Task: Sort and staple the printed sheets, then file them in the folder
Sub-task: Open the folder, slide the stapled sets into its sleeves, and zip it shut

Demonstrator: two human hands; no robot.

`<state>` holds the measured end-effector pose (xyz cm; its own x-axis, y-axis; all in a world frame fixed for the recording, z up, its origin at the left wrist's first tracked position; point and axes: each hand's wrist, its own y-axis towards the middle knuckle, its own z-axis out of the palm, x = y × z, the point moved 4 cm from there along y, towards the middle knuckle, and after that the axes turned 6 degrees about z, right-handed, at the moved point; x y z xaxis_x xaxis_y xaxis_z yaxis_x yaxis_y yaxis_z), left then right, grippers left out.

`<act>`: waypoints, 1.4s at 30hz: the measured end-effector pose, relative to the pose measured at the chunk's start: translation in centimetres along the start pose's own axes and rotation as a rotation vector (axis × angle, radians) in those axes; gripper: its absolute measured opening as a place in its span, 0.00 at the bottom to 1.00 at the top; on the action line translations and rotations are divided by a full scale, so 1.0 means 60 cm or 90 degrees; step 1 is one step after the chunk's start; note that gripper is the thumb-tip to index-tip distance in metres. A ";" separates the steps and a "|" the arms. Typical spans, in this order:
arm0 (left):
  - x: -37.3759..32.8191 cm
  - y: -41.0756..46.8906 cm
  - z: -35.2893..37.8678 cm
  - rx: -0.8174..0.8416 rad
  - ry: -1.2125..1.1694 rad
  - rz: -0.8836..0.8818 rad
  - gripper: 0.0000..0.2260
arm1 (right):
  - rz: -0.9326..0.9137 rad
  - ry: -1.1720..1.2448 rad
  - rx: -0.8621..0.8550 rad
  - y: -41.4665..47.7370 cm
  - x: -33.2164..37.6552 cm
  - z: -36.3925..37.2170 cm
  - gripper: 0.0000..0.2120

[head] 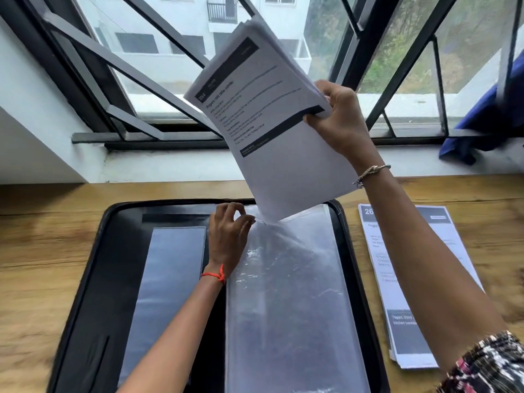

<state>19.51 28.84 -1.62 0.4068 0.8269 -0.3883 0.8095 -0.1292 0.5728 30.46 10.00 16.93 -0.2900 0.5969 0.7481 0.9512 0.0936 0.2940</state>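
An open black folder [85, 293] lies flat on the wooden desk, with clear plastic sleeves [286, 302] stacked on its right half. My left hand [229, 236] pinches the top edge of the uppermost sleeve near the folder's spine. My right hand [337, 120] grips a bundle of printed sheets [272, 123] by its right edge and holds it tilted above the folder. The bundle's lower corner hangs just over the sleeve's top opening. A second stack of printed sheets [397, 268] lies on the desk to the right of the folder, partly hidden by my right forearm.
A smaller clear pocket [167, 285] sits on the folder's left half. Behind the desk [39, 251] runs a window ledge with a black metal grille [136, 89]. A blue cloth [487, 120] hangs on the grille at the far right.
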 end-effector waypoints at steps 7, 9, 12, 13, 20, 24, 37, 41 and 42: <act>0.006 0.000 0.000 0.009 -0.002 -0.010 0.08 | -0.094 -0.130 -0.053 0.007 0.017 0.037 0.15; 0.007 0.000 -0.001 0.008 -0.005 -0.005 0.08 | -0.110 -0.118 -0.054 0.009 0.024 0.042 0.16; 0.007 0.001 -0.001 0.009 0.000 -0.004 0.07 | -0.124 -0.108 -0.046 0.008 0.033 0.046 0.16; 0.008 0.002 0.000 0.007 0.001 -0.005 0.07 | -0.123 -0.113 -0.049 0.008 0.033 0.047 0.16; 0.004 0.008 0.007 0.011 -0.014 -0.001 0.08 | -0.062 -0.032 0.005 0.010 0.029 0.047 0.13; 0.003 0.016 0.004 0.002 -0.034 -0.014 0.07 | -0.003 0.039 0.016 0.009 0.015 0.059 0.11; -0.055 0.029 0.041 0.137 -0.025 0.007 0.13 | 0.101 0.185 0.058 0.009 -0.008 0.092 0.14; -0.095 0.038 0.055 0.138 -0.047 0.014 0.13 | 0.133 0.204 0.056 0.013 -0.020 0.092 0.12; -0.103 0.042 0.055 0.133 -0.055 0.010 0.12 | 0.141 0.221 0.054 0.013 -0.024 0.091 0.12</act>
<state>20.42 21.60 -0.19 0.4480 0.7747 -0.4462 0.8689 -0.2599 0.4212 32.21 13.57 12.86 -0.0823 0.3079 0.9479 0.9957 0.0670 0.0647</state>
